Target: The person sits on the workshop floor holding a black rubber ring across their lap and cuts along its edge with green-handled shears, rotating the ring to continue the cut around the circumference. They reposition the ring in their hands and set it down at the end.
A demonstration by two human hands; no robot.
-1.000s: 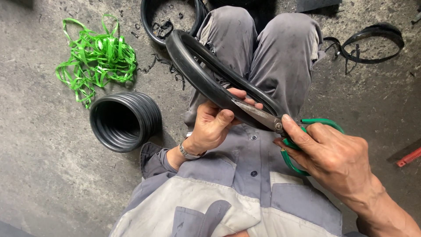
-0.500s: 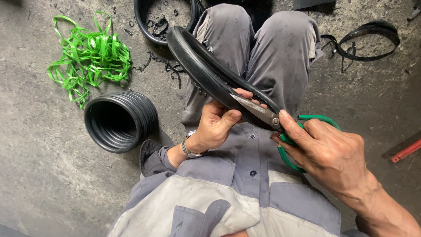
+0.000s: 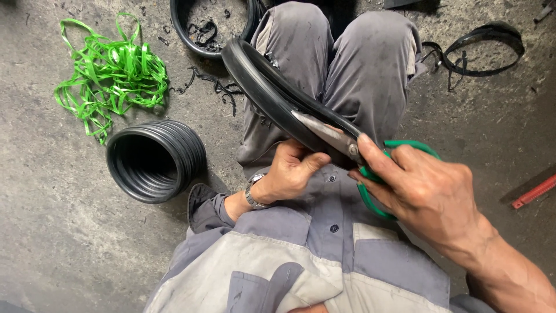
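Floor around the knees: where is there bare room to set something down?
Bare concrete lies left of and below the stack of black rings, and right of the right hand up to the red tool. Crowded: green strapping, rubber scraps, black loops.

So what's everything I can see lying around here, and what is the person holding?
curved black rubber ring: one, black, held over the lap, running up toward the knees
green-handled metal shears: one, steel blades and green loops, blades against the ring
stack of black rubber rings: one stack, black, on the floor to the left
tangle of green plastic strapping: one heap, bright green, upper left floor
black rubber hoop with scraps inside: one, black, top centre floor
thin black rubber loops: a few, black, upper right floor
red bar: one, red, right edge, partly cut off
concrete floor: grey, all around
left hand: one, wristwatch on, gripping the ring from below
right hand: one, fingers in the shears' handles
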